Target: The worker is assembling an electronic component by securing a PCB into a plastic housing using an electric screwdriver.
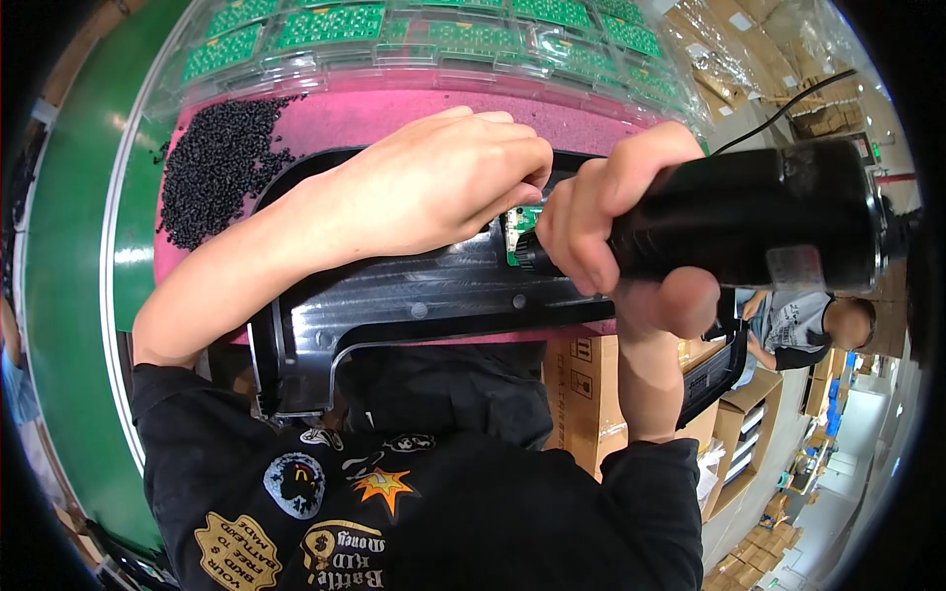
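Observation:
My right hand (611,212) is wrapped round a black electric screwdriver (759,217), held on its side with its tip end toward the left. A black plastic housing (443,291) lies below both hands. Inside it, a small green circuit board (513,234) shows between my hands, partly covered by the screwdriver's dark ribbed nose. My left hand (468,167) is over the housing beside the board, its fingers curled together. Whatever they may pinch is hidden. Where the screwdriver's tip meets the board cannot be seen clearly.
A heap of small black screws (222,163) lies on the pink mat (394,106) at left. Clear plastic trays (424,59) of green circuit boards stand along the back. A cable (778,113) runs behind the screwdriver. Another person (798,325) and cardboard boxes (586,394) are at right.

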Demonstrator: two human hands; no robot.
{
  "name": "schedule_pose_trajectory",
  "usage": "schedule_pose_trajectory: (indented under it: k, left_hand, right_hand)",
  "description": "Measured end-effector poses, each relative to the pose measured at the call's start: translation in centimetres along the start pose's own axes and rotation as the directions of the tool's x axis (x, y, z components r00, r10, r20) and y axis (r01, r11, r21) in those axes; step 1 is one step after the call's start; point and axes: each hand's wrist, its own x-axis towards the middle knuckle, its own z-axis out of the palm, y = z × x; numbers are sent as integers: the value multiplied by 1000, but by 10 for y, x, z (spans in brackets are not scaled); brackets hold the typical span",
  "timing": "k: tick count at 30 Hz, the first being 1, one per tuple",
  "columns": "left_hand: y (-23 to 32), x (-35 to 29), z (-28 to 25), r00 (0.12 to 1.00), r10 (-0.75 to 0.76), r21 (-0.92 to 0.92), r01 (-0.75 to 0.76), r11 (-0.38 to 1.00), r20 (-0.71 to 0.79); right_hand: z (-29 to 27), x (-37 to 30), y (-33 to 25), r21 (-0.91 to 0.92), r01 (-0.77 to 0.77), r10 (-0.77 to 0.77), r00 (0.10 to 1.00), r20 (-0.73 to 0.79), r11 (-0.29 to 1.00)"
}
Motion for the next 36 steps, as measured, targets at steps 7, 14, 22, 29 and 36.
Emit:
schedule_pose_trajectory:
  k: [7, 14, 22, 29, 36]
  left_hand:
    - [-3, -2, 1, 998, 58, 5, -58, 998, 2]
    - [-2, -3, 1, 998, 63, 31, -64, 997, 29]
    - [-2, -3, -2, 980, 72, 52, -83, 995, 185]
    - [1, 4, 0, 987, 162, -116, -164, 980, -22]
    - [16, 8, -14, 990, -35, -482, 98, 871, 139]
  right_hand:
    - [-1, 2, -1, 34, -30, 28, 998, 53, 999]
    - [7, -1, -2, -13, -60, 60, 998, -33, 998]
    - [1, -14, -1, 31, 253, -243, 950, -194, 967]
    - [-15, -12, -31, 136, 443, -420, 892, -167, 886]
    - [-9, -26, -46, 116, 430, -407, 895, -183, 895]
